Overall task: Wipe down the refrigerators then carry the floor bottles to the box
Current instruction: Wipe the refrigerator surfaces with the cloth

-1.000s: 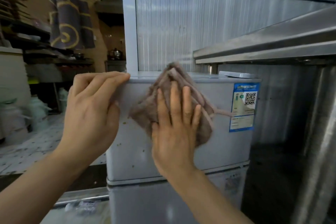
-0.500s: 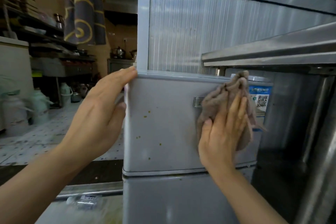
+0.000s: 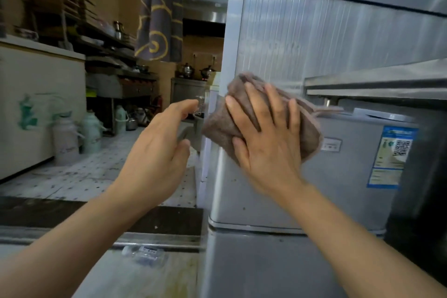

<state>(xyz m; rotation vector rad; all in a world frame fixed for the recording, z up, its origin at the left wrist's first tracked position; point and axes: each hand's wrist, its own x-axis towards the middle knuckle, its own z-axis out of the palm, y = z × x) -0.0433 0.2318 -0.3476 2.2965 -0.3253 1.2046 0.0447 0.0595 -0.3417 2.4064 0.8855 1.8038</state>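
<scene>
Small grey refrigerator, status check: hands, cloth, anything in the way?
Right hand flat, pressing brown cloth on small grey refrigerator top-left corner. Left hand open, off the fridge. Clear plastic bottle on floor, untouched.

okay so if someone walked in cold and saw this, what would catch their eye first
The right hand, fingers spread, pressing a brown cloth against the upper left corner of the grey refrigerator. The left hand hangs just off that corner, holding nothing. A blue label stands out on the door's right side.
</scene>
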